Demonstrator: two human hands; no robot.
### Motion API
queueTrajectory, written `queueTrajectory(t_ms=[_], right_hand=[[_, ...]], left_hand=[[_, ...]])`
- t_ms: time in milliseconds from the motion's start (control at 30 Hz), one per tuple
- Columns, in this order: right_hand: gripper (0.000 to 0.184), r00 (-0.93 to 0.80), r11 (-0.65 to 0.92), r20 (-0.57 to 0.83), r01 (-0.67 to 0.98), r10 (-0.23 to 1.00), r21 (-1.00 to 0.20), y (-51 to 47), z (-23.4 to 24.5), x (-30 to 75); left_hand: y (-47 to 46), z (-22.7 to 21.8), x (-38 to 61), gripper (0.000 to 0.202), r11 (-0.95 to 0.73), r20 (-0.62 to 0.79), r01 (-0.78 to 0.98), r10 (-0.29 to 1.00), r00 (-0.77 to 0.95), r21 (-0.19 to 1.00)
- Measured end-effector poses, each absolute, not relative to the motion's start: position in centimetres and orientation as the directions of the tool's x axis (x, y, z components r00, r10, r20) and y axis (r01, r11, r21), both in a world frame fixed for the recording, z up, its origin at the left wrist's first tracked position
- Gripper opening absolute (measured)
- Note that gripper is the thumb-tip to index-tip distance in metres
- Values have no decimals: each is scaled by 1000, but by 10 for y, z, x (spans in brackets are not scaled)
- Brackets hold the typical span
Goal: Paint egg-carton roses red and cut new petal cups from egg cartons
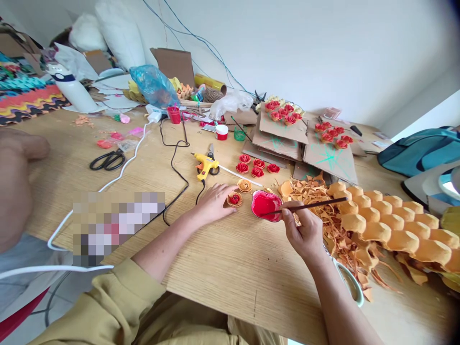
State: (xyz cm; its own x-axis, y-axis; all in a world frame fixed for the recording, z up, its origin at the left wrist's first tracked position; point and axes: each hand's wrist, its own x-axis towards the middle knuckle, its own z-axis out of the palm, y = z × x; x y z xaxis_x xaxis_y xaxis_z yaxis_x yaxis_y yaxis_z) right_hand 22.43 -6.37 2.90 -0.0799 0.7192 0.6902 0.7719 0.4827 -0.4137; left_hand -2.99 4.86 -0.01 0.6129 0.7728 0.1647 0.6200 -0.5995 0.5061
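My right hand (304,229) pinches a dark-handled paintbrush (319,204), its tip down in the red paint of a small scalloped dish (254,205). To the left of the dish, my left hand (214,203) holds a small orange rose (234,199) between finger and thumb at the table top. Red colours that rose's centre, while its outer petals are still orange. Just behind it lies a plain orange rose (245,186). Several red roses (258,167) are grouped farther back.
A yellow glue gun (205,166) and black-handled scissors (212,153) lie beyond my left hand. Orange egg cartons (391,218) and scraps (332,215) cover the right side. Stacked cardboard (276,141) bears more red flowers. Another person's arm (14,177) rests at left.
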Motion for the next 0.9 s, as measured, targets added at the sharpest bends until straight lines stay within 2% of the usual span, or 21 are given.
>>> queueTrajectory(t_ms=[133,233,367,533,700,900], right_hand=[[18,17,441,661,733,750,-519,-65,28,226],[19,168,413,651,651,740,-637,-67,28,227],[17,276,487,662,495,697,-720,-70,32,220],[17,234,541,651,396,722,-742,-73,37,211],[15,195,533,626,372,755,-760,-73,34,213],[16,183,523,616,380,766,-763,-72,33,216]], left_hand=[[47,1,-29,55,-572,174,615,793,584,542],[43,11,-29,50,-544,214,540,804,555,642],[37,26,-22,48,-493,235,354,788,569,794],[35,25,-9,55,-278,197,-3,674,712,961],[35,14,-6,68,-11,104,-125,637,764,992],[34,16,-8,69,84,84,-172,622,779,981]])
